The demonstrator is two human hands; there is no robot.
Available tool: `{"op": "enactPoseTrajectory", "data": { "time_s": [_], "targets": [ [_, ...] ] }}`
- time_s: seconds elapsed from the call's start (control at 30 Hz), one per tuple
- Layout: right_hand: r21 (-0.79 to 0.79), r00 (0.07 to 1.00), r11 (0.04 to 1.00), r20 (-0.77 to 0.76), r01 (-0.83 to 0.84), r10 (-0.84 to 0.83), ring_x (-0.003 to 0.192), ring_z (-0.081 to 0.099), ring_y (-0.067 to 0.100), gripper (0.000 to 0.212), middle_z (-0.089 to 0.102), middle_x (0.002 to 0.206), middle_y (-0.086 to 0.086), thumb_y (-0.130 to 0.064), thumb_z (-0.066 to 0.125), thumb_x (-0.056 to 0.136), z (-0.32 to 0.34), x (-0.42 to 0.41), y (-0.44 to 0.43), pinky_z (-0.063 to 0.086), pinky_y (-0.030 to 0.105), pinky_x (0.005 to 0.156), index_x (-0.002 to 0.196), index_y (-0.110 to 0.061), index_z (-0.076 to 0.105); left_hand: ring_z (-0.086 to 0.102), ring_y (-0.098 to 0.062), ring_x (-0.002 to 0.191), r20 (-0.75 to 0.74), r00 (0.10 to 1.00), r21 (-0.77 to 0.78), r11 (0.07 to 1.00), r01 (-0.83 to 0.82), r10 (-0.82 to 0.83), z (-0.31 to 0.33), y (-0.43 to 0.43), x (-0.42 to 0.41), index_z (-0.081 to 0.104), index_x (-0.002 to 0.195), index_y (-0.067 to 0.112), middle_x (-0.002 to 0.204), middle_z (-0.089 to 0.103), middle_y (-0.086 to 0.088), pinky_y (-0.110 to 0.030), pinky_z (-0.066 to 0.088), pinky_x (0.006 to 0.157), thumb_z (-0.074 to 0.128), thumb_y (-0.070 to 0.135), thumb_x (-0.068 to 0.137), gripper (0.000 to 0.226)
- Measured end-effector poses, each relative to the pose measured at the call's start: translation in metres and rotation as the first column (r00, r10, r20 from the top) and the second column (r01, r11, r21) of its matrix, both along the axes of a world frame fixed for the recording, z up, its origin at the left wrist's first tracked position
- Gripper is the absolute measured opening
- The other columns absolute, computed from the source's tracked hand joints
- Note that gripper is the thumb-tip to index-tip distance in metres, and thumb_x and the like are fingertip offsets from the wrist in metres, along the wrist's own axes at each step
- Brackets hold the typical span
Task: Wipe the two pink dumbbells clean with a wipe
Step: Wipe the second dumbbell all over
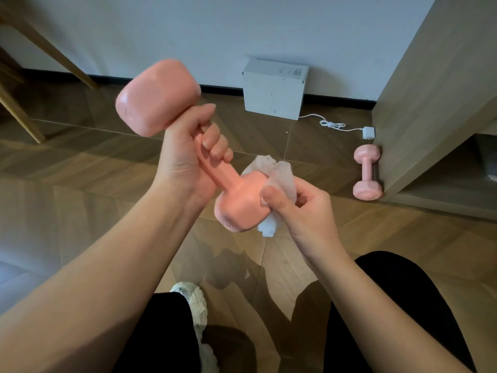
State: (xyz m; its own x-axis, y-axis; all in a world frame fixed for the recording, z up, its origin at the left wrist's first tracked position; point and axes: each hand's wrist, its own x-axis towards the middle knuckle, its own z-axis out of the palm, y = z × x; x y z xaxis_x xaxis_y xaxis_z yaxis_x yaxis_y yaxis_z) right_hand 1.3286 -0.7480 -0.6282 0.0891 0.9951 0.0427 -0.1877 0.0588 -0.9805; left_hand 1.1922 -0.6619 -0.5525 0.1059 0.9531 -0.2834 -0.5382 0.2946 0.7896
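My left grip (188,157) is curled tight round the handle of the raised pink dumbbell (158,98), hiding most of the handle. Just right of it, my right grip (298,208) pinches the wipe (279,173) against the dumbbell's lower head. Farther right, the second dumbbell (367,172) lies on the floor (80,184) against the cabinet (430,103). Beyond my grips stands a closed white box (274,88), its contents unseen.

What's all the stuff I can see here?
pink dumbbell held up: 1, pink, mid-air
pink dumbbell on the floor: 1, pink, beside the cabinet
crumpled white wipe: 1, white, on held dumbbell's lower head
white rectangular box: 1, white, by the wall
white cable with plug: 1, white, floor
brown wooden cabinet: 1, brown, right
wooden furniture legs: several, brown, top left
white shoe: 1, white, bottom
black trousers: 1, black, bottom
left hand: 1, grips held dumbbell's handle
right hand: 1, holds wipe
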Motion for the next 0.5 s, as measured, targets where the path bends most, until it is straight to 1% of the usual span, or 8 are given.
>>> {"op": "enactPoseTrajectory", "data": {
  "time_s": [0.07, 0.1, 0.17, 0.23, 0.3, 0.37, 0.43, 0.5],
  "targets": [
    [-0.023, 0.996, 0.996, 0.0, 0.085, -0.085, 0.076, 0.064, 0.013, 0.018, 0.069, 0.079, -0.002, -0.04, 0.075, 0.079, -0.003, 0.004, 0.0, 0.051, 0.027, 0.066, 0.083, -0.022, 0.074, 0.024, -0.012, 0.038, 0.016, 1.0, -0.03, 1.0, -0.01, 0.01, 0.0, 0.001, -0.001, 0.032, 0.053, 0.022, 0.043, 0.026, 0.006, -0.023, 0.031, 0.043, 0.053, 0.016, 0.089, 0.042],
    [-0.074, 0.988, 0.989, -0.08, 0.127, -0.133, 0.082, 0.066, 0.016, 0.015, 0.071, 0.085, 0.001, -0.035, 0.073, 0.08, -0.004, 0.007, 0.001, 0.052, 0.03, 0.071, 0.088, -0.022, 0.074, 0.023, -0.012, 0.039, 0.03, 0.999, -0.049, 0.999, -0.012, 0.014, 0.0, 0.002, -0.002, 0.032, 0.053, 0.022, 0.043, 0.025, 0.006, -0.023, 0.031, 0.044, 0.053, 0.016, 0.089, 0.042],
    [-0.16, 0.914, 0.979, -0.365, 0.126, -0.177, 0.096, 0.068, 0.024, 0.02, 0.072, 0.102, 0.011, -0.022, 0.064, 0.089, -0.004, 0.015, 0.004, 0.054, 0.038, 0.082, 0.105, -0.013, 0.071, 0.023, -0.012, 0.04, 0.063, 0.997, -0.092, 0.995, -0.027, 0.033, -0.002, 0.003, -0.003, 0.032, 0.054, 0.022, 0.045, 0.024, 0.007, -0.023, 0.031, 0.044, 0.053, 0.017, 0.089, 0.041],
    [-0.154, 0.875, 0.983, -0.456, 0.1, -0.161, 0.102, 0.067, 0.03, 0.027, 0.068, 0.11, 0.017, -0.019, 0.057, 0.094, -0.004, 0.02, 0.005, 0.055, 0.041, 0.085, 0.117, -0.006, 0.063, 0.024, -0.011, 0.039, 0.096, 0.994, -0.126, 0.991, -0.048, 0.06, -0.004, 0.003, -0.004, 0.033, 0.055, 0.022, 0.045, 0.025, 0.007, -0.023, 0.032, 0.045, 0.053, 0.017, 0.089, 0.04],
    [-0.088, 0.945, 0.991, -0.304, 0.102, -0.124, 0.096, 0.064, 0.029, 0.028, 0.066, 0.104, 0.016, -0.024, 0.057, 0.092, -0.006, 0.019, 0.005, 0.051, 0.044, 0.081, 0.112, -0.006, 0.065, 0.025, -0.01, 0.038, 0.116, 0.99, -0.14, 0.988, -0.059, 0.076, -0.005, 0.004, -0.004, 0.033, 0.055, 0.022, 0.044, 0.025, 0.007, -0.022, 0.032, 0.045, 0.054, 0.017, 0.088, 0.04],
    [0.039, 0.998, 0.999, -0.058, 0.035, -0.032, 0.093, 0.062, 0.02, 0.029, 0.068, 0.099, 0.004, -0.029, 0.059, 0.089, -0.009, 0.013, 0.004, 0.049, 0.036, 0.077, 0.11, -0.012, 0.067, 0.025, -0.011, 0.038, 0.11, 0.991, -0.137, 0.989, -0.058, 0.074, -0.006, 0.005, -0.004, 0.033, 0.054, 0.022, 0.044, 0.025, 0.007, -0.022, 0.032, 0.045, 0.054, 0.017, 0.088, 0.041],
    [0.073, 0.989, 0.991, 0.105, -0.116, 0.108, 0.098, 0.061, 0.008, 0.04, 0.065, 0.106, -0.011, -0.034, 0.059, 0.089, -0.014, 0.007, 0.003, 0.048, 0.023, 0.079, 0.122, -0.012, 0.061, 0.024, -0.011, 0.039, 0.089, 0.994, -0.13, 0.99, -0.056, 0.068, -0.006, 0.005, -0.004, 0.033, 0.053, 0.022, 0.045, 0.025, 0.007, -0.023, 0.031, 0.045, 0.054, 0.017, 0.088, 0.041],
    [0.041, 0.965, 0.977, 0.168, -0.211, 0.202, 0.112, 0.059, 0.012, 0.057, 0.061, 0.119, -0.011, -0.038, 0.067, 0.085, -0.018, 0.005, 0.004, 0.05, 0.025, 0.086, 0.135, -0.015, 0.051, 0.023, -0.011, 0.039, 0.07, 0.995, -0.128, 0.99, -0.061, 0.071, -0.007, 0.005, -0.005, 0.033, 0.053, 0.022, 0.045, 0.024, 0.007, -0.023, 0.031, 0.045, 0.054, 0.018, 0.088, 0.042]
  ]
}}
